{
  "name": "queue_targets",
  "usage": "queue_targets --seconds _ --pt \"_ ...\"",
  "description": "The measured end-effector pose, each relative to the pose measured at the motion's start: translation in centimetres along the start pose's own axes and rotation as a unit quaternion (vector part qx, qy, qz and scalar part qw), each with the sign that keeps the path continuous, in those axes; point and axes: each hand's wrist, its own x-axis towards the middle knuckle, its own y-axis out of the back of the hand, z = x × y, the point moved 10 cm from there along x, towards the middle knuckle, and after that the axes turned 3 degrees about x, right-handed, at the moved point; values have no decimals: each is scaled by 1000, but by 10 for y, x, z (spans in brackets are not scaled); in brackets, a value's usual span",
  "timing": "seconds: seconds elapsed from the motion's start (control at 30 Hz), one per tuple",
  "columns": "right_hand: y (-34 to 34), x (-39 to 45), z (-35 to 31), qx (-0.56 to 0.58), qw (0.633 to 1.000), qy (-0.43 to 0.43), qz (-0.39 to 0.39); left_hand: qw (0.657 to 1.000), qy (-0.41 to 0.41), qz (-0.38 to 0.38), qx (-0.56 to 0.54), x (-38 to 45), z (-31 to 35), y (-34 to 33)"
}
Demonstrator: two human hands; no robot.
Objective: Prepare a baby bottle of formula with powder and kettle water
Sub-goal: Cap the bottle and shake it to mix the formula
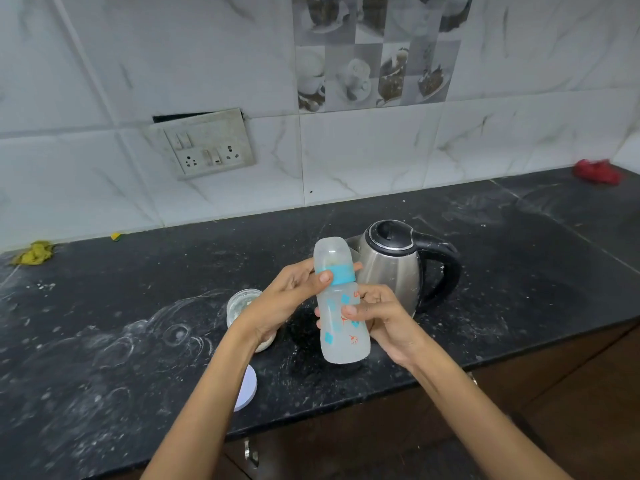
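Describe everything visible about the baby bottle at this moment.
The baby bottle is translucent, cloudy plastic with blue and orange printed shapes, a blue screw ring and a clear dome cap fitted on top. It looks filled with pale liquid. It is held above the black counter, slightly tilted, in front of the steel kettle. The left hand grips at the ring; the right hand wraps the body.

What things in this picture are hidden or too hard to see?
Only the head view is available.
- Small jar: its lower part is hidden behind the left hand, so how much powder it holds is unclear.
- Bottle: the cloudy cap hides the teat, and the right hand covers part of its print.
- Kettle: lid shut, water level hidden.
- White lid: partly behind the left forearm.
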Motion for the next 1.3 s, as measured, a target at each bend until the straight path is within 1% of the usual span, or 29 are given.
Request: queue_targets --seconds 0.1,0.27,0.33,0.4,0.47,0.5,0.57,0.63,0.8,0.87,0.93,0.97,1.03,1.07,1.13,1.2,1.23,1.3 --pt "-4 0 9 17 1000 -21 -17 999 16 14 25 0 -8 5" --pt "-4 -4 11 76 996 -17 -53 988 9 143 54 -11 -19 25" --pt "4 -7 8 68 997 -8 -38 981 13 177 76 -21 -29 30" --pt "13 -9 7 41 999 2 -11 976 34 188 107 -33 -48 29" --pt "21 -12 6 18 1000 11 14 961 53 189 194 -46 -71 26" --pt "25 -15 5 14 999 16 26 947 56 185 255 -50 -82 22" --pt "29 -19 3 16 999 24 44 916 63 158 363 -57 -104 11" --pt "31 -22 5 29 998 28 57 885 100 115 439 -64 -132 -4" --pt "35 -28 8 80 995 28 55 810 212 41 545 -81 -193 -29" --pt "35 -30 8 113 992 27 54 788 251 30 562 -86 -212 -31" --pt "36 -31 9 158 985 30 54 770 263 38 581 -87 -220 -31" --pt "36 -32 10 184 981 34 53 765 260 50 587 -87 -223 -30" --pt "35 -33 9 226 972 43 43 774 286 34 564 -89 -237 -33" --pt "34 -34 9 240 969 45 38 778 290 43 556 -89 -246 -31" --pt "35 -38 8 259 964 47 33 777 293 56 554 -91 -234 -32" --pt "38 -42 5 251 966 60 31 772 272 74 569 -87 -221 -31" --pt "40 -44 2 239 968 70 34 777 269 63 565 -85 -223 -34" --pt "47 -47 -3 218 970 87 64 783 271 71 556 -86 -225 -33"
